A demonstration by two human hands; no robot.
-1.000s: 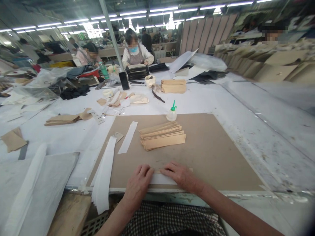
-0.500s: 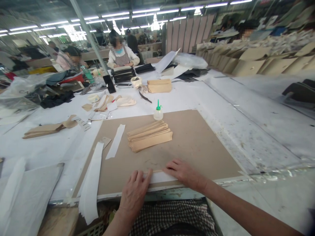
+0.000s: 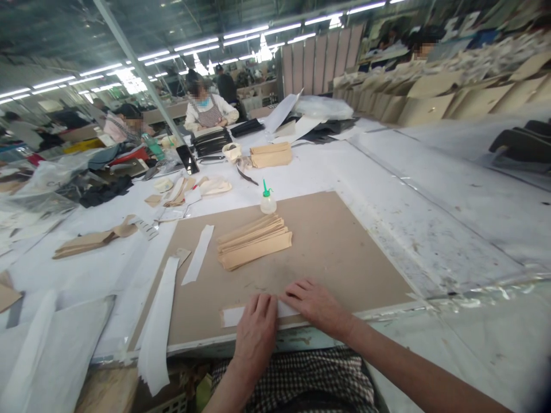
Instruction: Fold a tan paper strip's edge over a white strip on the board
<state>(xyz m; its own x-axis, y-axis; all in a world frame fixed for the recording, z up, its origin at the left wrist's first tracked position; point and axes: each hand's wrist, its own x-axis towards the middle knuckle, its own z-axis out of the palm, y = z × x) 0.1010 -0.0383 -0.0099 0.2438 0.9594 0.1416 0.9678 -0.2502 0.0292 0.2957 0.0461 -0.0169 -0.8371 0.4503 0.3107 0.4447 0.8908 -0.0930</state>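
Note:
A narrow white strip [image 3: 232, 316] with a thin tan edge lies along the front edge of the brown board [image 3: 344, 252]. My left hand [image 3: 258, 324] presses on it with its fingers together and curled down, covering the middle. At the right part of the strip, my right hand [image 3: 312, 301] bends its fingers onto the upper edge, close beside the left fingertips. Both hands are closed at the strip. Beyond them sits a fanned stack of tan strips [image 3: 253, 244]. A bottle with a green nozzle [image 3: 267, 202] stands upright behind this stack.
Left on the board lie a single white strip [image 3: 198, 255] and a bundle of white strips [image 3: 159, 327] hanging over the front edge. Tan pieces [image 3: 88, 242], a phone [image 3: 187, 159] and another tan stack [image 3: 271, 155] are farther off. A co-worker [image 3: 209, 109] sits across the table.
My left hand has slid right along the strip, close to my right hand, uncovering the strip's left end. My right hand stays at the right part. The view has shifted slightly.

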